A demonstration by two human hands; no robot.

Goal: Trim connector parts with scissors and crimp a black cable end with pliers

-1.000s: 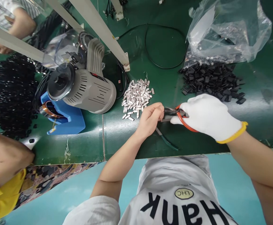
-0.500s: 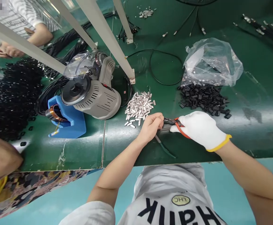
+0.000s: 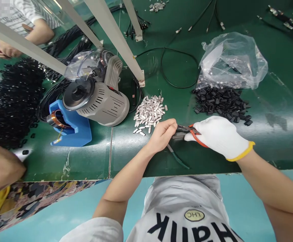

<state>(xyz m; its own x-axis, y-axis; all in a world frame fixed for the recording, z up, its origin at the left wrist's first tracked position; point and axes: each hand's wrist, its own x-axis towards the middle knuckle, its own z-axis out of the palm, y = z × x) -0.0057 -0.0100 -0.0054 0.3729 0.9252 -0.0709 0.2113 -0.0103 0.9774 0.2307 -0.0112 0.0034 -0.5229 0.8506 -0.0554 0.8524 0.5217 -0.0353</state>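
Observation:
My right hand (image 3: 218, 137), in a white glove with a yellow cuff, is closed around red-handled pliers (image 3: 198, 138). The dark jaws point left and meet the fingertips of my bare left hand (image 3: 162, 135). Those fingers are pinched together at the jaws; whatever small piece they hold is hidden. Just below the jaws is a grey bar (image 3: 178, 137), partly covered by both hands. A dark green cord-like piece (image 3: 179, 160) with a grey end lies under my left hand. Beyond that hand is a heap of small silver metal connectors (image 3: 149, 112).
Black plastic pieces (image 3: 220, 104) lie by a clear plastic bag (image 3: 237, 64). A grey machine (image 3: 103, 104) and blue tape dispenser (image 3: 79, 132) stand left, near white posts (image 3: 120, 40). Black cable (image 3: 179, 87) loops behind. A co-worker's arm (image 3: 1, 168) rests at far left.
The view has shifted slightly, and my right hand with the pliers appears a little farther right. Both hands keep the same grip, and the heaps look unchanged.

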